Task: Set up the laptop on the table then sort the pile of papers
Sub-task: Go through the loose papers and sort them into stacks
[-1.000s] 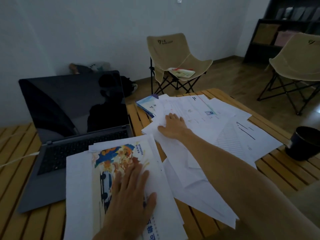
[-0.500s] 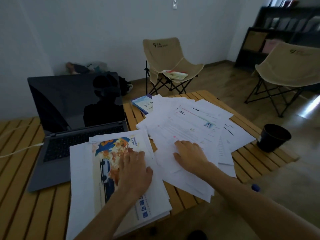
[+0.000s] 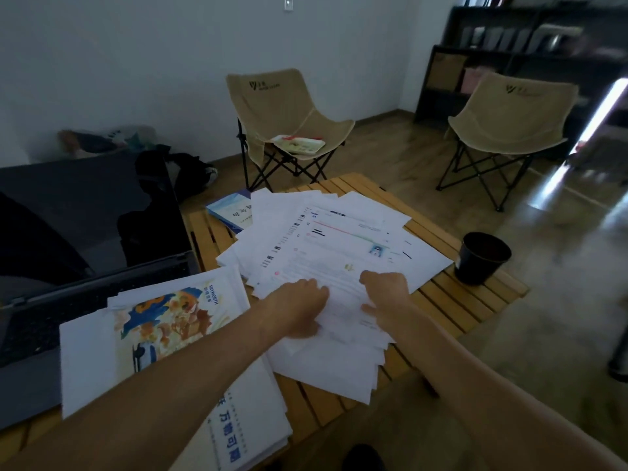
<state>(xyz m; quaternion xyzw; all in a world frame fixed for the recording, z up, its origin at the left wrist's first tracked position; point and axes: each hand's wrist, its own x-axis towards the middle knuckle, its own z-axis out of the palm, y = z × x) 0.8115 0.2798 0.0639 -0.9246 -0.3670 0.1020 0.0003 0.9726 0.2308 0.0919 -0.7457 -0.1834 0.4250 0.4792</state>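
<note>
Nearest the camera, both forearms reaching out over the slatted wooden table (image 3: 452, 302), left hand (image 3: 299, 309) and right hand (image 3: 385, 294) down on the near part of the loose pile of papers (image 3: 339, 253), fingers bent onto the sheets; whether pinching the top page or only pressing on it, cannot tell from this angle. Thin, light, limp sheets by the look of them, fanned and overlapping, likely to slide over one another and over the slats. Best taken at the near edges, thumbs on top and fingers slipped beneath, a few sheets at a time; a sweeping grab likely to scatter or crease them. Just left of the hands, a separate stack topped by a colourful printed booklet (image 3: 170, 321), its far edge lying over the keyboard of the open laptop (image 3: 85, 226), screen dark. Near corners of the pile hanging past the table's front edge, so easy to lift from there but easy to spill to the floor too. Bare slats to the right, up to a black cup (image 3: 482, 258) near that edge: some room for a sorted stack. Further back, a blue-covered booklet (image 3: 234, 212) tucked under the pile, then two folding chairs (image 3: 289, 127).
</note>
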